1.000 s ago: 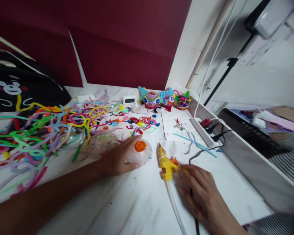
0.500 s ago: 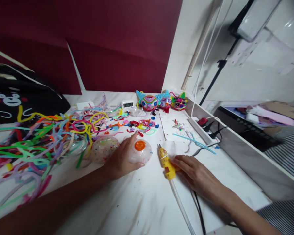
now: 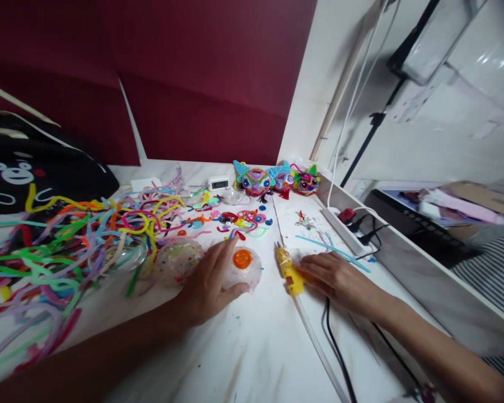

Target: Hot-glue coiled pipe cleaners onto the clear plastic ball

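Note:
My left hand (image 3: 210,280) curls around the left side of a clear plastic dome (image 3: 247,277) that rests on the table. Thumb and fingers touch its edge. An orange button (image 3: 242,258) sits on top of the dome. To the right, my right hand (image 3: 340,277) is closed around the handle of a yellow hot glue gun (image 3: 292,277), partly hidden by the fingers. The gun's nozzle points away from me, and a long clear glue stick (image 3: 319,341) trails from its back end. Another speckled clear dome (image 3: 178,260) lies left of my left hand.
A tangle of coloured pipe cleaners (image 3: 67,252) covers the left side. Decorated animal heads (image 3: 256,182) stand at the back beside a small digital clock (image 3: 219,183). At right, a power strip (image 3: 348,230) lies along a raised edge (image 3: 403,280), with black cords (image 3: 338,347) near my right arm.
My right hand and the glue gun have shifted slightly away from me. My left hand stays at the dome. The camera view has tilted a little.

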`<state>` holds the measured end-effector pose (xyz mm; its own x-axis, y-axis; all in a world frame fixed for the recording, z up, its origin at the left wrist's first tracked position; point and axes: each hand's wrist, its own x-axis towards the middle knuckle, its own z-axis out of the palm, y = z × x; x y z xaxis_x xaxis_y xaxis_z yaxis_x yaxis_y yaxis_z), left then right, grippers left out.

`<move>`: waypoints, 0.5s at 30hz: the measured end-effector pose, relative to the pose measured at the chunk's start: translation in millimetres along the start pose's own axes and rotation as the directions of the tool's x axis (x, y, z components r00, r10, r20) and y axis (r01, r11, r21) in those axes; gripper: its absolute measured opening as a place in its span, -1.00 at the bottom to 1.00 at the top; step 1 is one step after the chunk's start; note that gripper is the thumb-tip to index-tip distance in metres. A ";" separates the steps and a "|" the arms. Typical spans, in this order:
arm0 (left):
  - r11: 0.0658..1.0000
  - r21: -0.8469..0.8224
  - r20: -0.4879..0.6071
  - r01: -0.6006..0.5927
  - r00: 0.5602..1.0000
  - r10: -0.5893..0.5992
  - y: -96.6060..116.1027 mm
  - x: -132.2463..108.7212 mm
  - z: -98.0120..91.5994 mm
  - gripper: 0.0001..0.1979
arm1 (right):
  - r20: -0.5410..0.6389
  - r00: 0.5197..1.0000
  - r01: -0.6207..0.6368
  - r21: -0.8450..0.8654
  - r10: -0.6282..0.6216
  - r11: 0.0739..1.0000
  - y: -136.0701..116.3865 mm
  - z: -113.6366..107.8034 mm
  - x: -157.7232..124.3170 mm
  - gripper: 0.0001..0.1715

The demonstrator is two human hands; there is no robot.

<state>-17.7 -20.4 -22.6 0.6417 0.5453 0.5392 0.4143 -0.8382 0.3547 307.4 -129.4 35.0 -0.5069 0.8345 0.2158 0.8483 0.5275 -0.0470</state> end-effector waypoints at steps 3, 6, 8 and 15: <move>0.993 -0.016 -0.125 -0.119 0.985 0.117 4.6 -0.1 -5.5 -0.32 | 0.010 1.000 0.019 -0.012 -0.019 1.000 2.2 -16.0 23.7 -0.71; 0.946 -0.012 -0.216 -0.324 0.924 0.314 10.3 -1.3 -11.5 -0.45 | 0.023 0.999 0.033 -0.008 -0.033 0.999 6.1 -24.0 60.2 -0.74; 0.899 -0.011 -0.219 -0.438 0.878 0.425 13.5 -1.8 -15.2 -0.55 | 0.028 0.999 0.040 -0.001 -0.040 0.999 9.5 -22.6 88.0 -0.71; 0.742 0.027 -0.107 -0.670 0.736 0.669 16.0 -3.6 -14.7 -0.84 | 0.117 0.991 0.065 0.016 -0.066 0.998 18.7 2.2 182.4 -0.63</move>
<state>-22.8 -35.7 -7.6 0.6804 -0.1590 0.7154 -0.1055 -0.9873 -0.1191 230.4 33.1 71.3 -0.5764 0.8107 0.1026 0.8111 0.5829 -0.0484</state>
